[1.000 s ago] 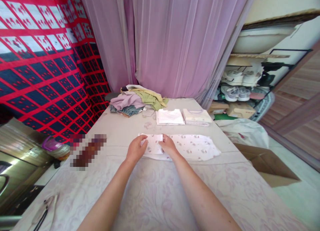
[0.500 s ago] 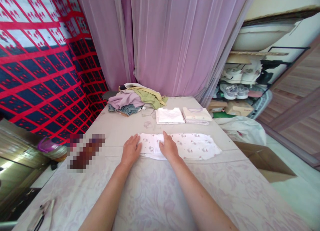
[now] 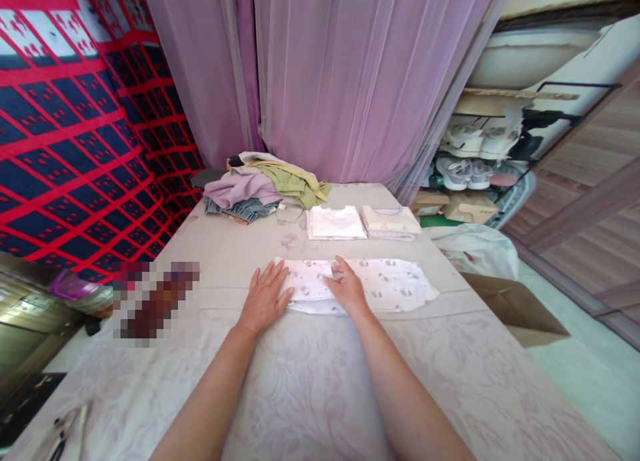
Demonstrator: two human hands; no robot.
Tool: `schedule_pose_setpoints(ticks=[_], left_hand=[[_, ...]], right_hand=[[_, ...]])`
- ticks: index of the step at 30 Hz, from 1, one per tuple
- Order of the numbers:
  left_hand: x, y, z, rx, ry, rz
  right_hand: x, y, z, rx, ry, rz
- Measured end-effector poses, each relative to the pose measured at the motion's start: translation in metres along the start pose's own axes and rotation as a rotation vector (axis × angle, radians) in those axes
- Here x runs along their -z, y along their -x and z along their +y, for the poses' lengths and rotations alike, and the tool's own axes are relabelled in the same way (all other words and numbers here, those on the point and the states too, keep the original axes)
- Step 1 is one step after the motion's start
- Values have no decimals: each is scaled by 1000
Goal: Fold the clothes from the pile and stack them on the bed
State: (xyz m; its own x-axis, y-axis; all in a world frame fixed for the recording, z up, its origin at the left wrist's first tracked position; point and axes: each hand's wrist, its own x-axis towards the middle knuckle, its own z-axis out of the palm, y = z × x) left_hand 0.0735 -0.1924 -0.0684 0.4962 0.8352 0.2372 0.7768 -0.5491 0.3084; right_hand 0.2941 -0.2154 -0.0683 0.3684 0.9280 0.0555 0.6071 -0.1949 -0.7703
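Note:
A white garment (image 3: 400,284) with small printed figures lies in a long flat strip across the bed-like surface. Its left part is folded over onto itself, with the folded edge near the middle. My left hand (image 3: 265,298) rests flat on the garment's left end, fingers spread. At the folded edge, my right hand (image 3: 349,290) touches the cloth, its thumb and forefinger apart and the other fingers partly hidden. Beyond the strip sit a folded white top (image 3: 336,222) and a folded cream garment (image 3: 391,222), side by side.
A heap of loose clothes (image 3: 265,186) lies at the back left, by the purple curtain (image 3: 360,81). A cardboard box (image 3: 510,308) and a shoe rack (image 3: 465,171) stand to the right. A blurred-out item (image 3: 157,304) is at the left edge.
My right hand has moved slightly right along the garment, and the folded-over left part now shows a clear edge beside it. My left hand's fingers have spread. The view has shifted a little.

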Motion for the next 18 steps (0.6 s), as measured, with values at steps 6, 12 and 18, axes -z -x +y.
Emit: schedule_pose_setpoints(ticks=[6,12,18], left_hand=[[4,2,2,-16,47,-36],[1,1,-8,119,125,45],[-3,-1,-13,230,148,79]], right_hand=[[10,-1,10,34,2,-57],[7,8,14,129,25,9],[6,12,13,163,40,55]])
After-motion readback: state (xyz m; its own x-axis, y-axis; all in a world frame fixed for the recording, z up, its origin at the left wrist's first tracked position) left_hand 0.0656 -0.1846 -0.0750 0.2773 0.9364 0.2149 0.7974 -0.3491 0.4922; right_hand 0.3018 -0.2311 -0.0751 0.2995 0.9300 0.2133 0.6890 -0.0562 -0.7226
